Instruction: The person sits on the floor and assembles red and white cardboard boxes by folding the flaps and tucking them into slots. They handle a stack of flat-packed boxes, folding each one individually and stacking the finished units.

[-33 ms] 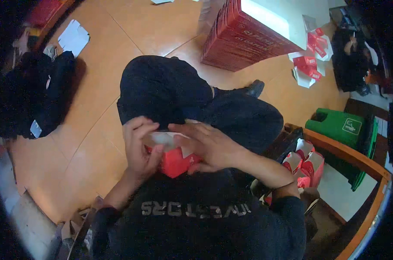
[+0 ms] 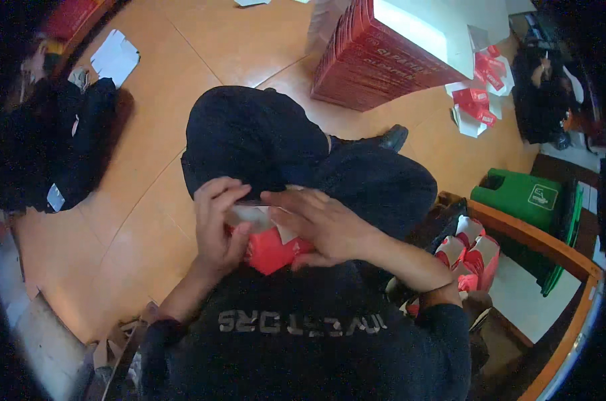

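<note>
Above my lap I hold a small red and white folding carton [image 2: 271,250], its pale inside facing up. My left hand [image 2: 221,227] grips its left side, thumb pressed on the red wall and fingers curled at the far edge. My right hand [image 2: 320,224] lies over the right side, fingers across the top edge and thumb low against the red face. The fingers hide parts of the carton's rim and right wall.
At the far side stands a tall stack of red flat cartons [image 2: 383,73]. Loose red and white cartons [image 2: 473,103] lie right of it. Several formed cartons [image 2: 473,250] sit at my right, near a green bin [image 2: 517,190] and wooden rail [image 2: 530,234]. A dark-clothed person [image 2: 56,140] is at left.
My left hand has shifted very slightly at the carton's edge. The carton and my right hand stay nearly where they were.
</note>
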{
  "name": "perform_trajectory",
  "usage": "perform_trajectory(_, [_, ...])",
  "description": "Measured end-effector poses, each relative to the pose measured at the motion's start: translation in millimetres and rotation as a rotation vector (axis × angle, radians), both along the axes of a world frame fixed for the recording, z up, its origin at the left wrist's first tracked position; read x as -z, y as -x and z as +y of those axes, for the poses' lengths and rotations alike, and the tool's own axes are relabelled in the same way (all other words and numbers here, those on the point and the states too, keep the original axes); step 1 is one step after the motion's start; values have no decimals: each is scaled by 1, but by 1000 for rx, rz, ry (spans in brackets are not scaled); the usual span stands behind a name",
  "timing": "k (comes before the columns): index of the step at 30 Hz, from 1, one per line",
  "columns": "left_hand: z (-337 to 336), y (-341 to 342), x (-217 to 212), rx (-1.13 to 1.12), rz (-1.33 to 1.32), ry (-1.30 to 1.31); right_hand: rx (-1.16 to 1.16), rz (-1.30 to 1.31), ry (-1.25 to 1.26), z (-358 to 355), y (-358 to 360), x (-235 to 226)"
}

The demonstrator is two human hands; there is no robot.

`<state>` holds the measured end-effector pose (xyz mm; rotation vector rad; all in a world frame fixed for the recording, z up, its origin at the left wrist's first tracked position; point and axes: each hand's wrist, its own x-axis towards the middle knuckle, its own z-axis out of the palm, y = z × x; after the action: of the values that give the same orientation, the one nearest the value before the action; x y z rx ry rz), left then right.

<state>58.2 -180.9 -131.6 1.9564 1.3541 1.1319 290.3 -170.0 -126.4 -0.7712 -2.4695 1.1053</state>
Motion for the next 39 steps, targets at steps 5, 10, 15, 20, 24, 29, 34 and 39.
perform_trajectory(5, [-7,-6,16,91,-62,283,149,-47,22,-3,0,-1])
perform_trajectory(10, [42,3,0,408,-231,650,350,231,196,3,-37,58])
perform_trajectory(15, [94,12,-7,872,-358,955,471,660,565,7,-52,51])
perform_trajectory(20, [91,-6,15,1183,-488,1152,390,632,735,-13,-65,26])
perform_trajectory(24, [86,-18,12,1313,-451,1170,252,715,831,-15,-71,3])
perform_trajectory(29, [92,-28,8,1470,-203,1036,294,430,720,-3,-68,-51])
perform_trajectory(34, [102,-27,-2,1621,-175,1043,434,307,790,-13,-58,-65])
perform_trajectory(39, [100,-12,13,1632,-418,1031,412,374,800,-19,-64,-58])
